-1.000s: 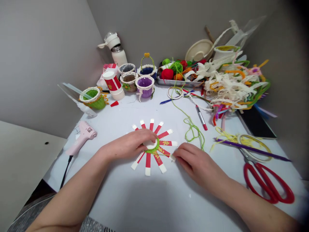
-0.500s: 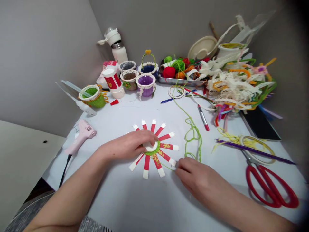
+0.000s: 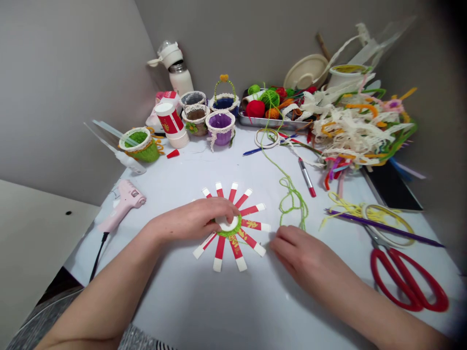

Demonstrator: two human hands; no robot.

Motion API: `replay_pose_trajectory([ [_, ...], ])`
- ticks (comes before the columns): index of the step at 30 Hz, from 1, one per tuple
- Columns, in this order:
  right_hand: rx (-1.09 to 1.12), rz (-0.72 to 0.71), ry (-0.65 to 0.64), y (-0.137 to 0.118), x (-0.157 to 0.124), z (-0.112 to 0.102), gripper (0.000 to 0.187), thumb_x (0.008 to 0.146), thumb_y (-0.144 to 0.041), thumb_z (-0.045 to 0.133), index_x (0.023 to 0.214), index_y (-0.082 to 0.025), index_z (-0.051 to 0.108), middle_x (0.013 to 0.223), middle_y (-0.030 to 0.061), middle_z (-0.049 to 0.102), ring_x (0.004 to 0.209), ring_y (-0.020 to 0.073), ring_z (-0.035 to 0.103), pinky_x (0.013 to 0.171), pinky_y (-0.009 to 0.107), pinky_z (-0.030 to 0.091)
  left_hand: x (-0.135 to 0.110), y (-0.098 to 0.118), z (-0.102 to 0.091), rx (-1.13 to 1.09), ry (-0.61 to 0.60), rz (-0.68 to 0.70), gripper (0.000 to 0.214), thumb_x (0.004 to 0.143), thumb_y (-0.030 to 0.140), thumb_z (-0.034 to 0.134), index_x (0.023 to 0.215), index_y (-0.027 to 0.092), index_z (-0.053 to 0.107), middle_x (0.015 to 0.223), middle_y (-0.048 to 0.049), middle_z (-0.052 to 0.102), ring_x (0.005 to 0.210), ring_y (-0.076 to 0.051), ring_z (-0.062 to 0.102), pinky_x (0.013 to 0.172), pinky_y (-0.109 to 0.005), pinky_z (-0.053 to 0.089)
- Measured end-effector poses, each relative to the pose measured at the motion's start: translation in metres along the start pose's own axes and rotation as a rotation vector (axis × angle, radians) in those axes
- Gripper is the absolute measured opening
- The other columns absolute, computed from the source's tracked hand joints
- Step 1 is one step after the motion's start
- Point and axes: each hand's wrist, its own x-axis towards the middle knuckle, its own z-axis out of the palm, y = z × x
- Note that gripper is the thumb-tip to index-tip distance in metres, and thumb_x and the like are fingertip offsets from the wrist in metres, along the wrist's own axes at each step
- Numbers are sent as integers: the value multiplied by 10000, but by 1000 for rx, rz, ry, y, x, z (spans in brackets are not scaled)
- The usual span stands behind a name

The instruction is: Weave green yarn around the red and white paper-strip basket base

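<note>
A paper cup cut into red and white strips [image 3: 251, 210] lies flattened like a star on the white table [image 3: 204, 301]. Green yarn [image 3: 292, 199] is woven round its white round base. My left hand [image 3: 197, 218] presses down on that base, fingers curled over it. My right hand [image 3: 299, 250] rests just right of the strips, fingers pinched together at the green yarn's end, which trails up to a loose heap of yarn.
A pink glue gun [image 3: 122, 204] lies at the left. Red scissors [image 3: 404, 277] and a purple stick [image 3: 383, 226] lie at the right. Small yarn-wrapped cups [image 3: 219, 126], a tray of yarn balls [image 3: 268, 107], a red marker [image 3: 307, 177] and a heap of strips [image 3: 357, 131] fill the back.
My right hand pulled the yarn down and outward, then came back up next to the strips. The strip star has turned slightly under my left hand.
</note>
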Motion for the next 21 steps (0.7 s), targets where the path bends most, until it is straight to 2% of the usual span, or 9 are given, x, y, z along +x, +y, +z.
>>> replay_pose_trajectory([
  [7,45,190,344,17,36,19,202,1025,-142,546,865,-199,656,839,42,642,783,194,625,707,313,475,2,5,4,-13,-20,30,262,985,42,501,1096,214,665,1329,-86,699,1244,-231,649,1068,-395,527],
  [10,70,207,345,18,42,23,185,1021,-148,553,881,-193,666,847,44,651,794,196,631,714,315,478,3,8,6,-8,-12,41,231,989,55,510,1090,214,644,1341,-91,687,1250,-236,642,1060,-392,524],
  [14,81,228,328,19,41,25,173,1022,-163,552,900,-191,671,854,42,653,804,199,630,729,323,480,4,10,8,10,24,68,141,972,136,646,1096,196,612,1306,-117,691,1222,-263,648,1063,-407,516],
  [16,90,231,317,20,40,24,165,1017,-161,554,906,-196,671,860,41,657,811,200,632,733,324,480,6,10,11,49,46,47,160,968,183,707,1094,196,609,1287,-115,684,1219,-275,639,1068,-427,510],
  [19,110,235,312,21,39,22,160,1009,-151,555,907,-204,666,865,38,662,820,200,636,736,324,481,9,9,16,116,136,10,237,961,215,744,1154,203,606,1402,-140,590,1321,-299,569,1101,-449,493],
  [21,122,238,320,21,38,21,158,1007,-148,556,904,-205,662,861,36,661,814,197,636,734,323,480,10,9,18,155,178,-9,302,947,218,761,1202,199,599,1399,-151,568,1321,-304,553,1093,-454,496],
])
